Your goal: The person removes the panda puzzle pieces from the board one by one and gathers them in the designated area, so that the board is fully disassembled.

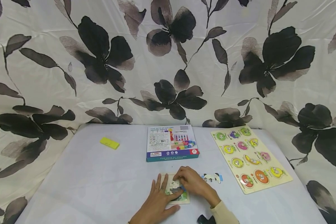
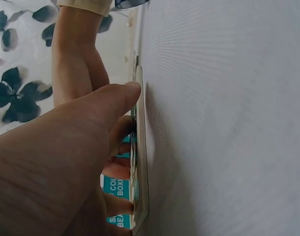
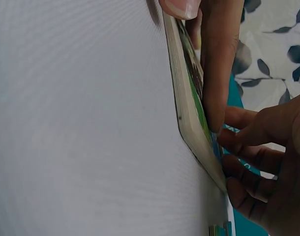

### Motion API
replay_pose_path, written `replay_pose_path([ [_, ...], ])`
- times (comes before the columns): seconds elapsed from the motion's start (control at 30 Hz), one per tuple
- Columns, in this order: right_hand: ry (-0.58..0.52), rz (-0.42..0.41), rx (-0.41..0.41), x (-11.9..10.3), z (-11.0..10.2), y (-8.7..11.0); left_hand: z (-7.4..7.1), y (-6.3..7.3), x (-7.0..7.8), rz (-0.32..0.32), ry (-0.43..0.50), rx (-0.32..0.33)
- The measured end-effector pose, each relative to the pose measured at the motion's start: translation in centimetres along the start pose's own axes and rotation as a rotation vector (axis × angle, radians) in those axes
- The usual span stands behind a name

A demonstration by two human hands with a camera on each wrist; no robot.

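Observation:
A small wooden picture puzzle board (image 1: 187, 199) with a green and grey picture lies flat on the white table. My left hand (image 1: 159, 199) is spread across it with long straight fingers, its thumb along the near edge. My right hand (image 1: 191, 182) bends its fingers onto the upper right part of the board. In the right wrist view the fingertips (image 3: 233, 140) touch near the board's corner, beside a bit of blue. Whether they pinch a piece is hidden. Panda-printed puzzle pieces (image 1: 212, 178) lie just right of my right hand.
Behind the board lies a box (image 1: 172, 143) printed with coloured beads. A fruit puzzle board (image 1: 250, 160) is at the right, a yellow block (image 1: 109, 143) at the back left. Something black (image 1: 206, 219) shows at the near edge. A floral cloth (image 1: 168, 62) hangs behind.

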State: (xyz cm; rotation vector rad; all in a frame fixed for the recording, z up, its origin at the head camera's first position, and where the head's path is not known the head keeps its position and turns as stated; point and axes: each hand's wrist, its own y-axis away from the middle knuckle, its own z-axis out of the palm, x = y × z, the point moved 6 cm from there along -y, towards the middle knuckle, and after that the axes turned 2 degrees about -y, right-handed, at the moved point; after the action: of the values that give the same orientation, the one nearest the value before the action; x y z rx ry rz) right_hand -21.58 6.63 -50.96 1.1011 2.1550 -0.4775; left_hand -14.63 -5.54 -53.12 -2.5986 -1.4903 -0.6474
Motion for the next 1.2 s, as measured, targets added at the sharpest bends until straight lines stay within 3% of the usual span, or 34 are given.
replay_pose_path([
  [0.33,-0.030,0.019,0.010,0.05,0.06,0.05,0.13,0.16,0.05,0.011,0.001,0.034],
  [1.2,-0.220,-0.013,-0.064,-0.20,0.50,-0.10,0.29,0.06,-0.03,0.022,-0.016,0.010],
])
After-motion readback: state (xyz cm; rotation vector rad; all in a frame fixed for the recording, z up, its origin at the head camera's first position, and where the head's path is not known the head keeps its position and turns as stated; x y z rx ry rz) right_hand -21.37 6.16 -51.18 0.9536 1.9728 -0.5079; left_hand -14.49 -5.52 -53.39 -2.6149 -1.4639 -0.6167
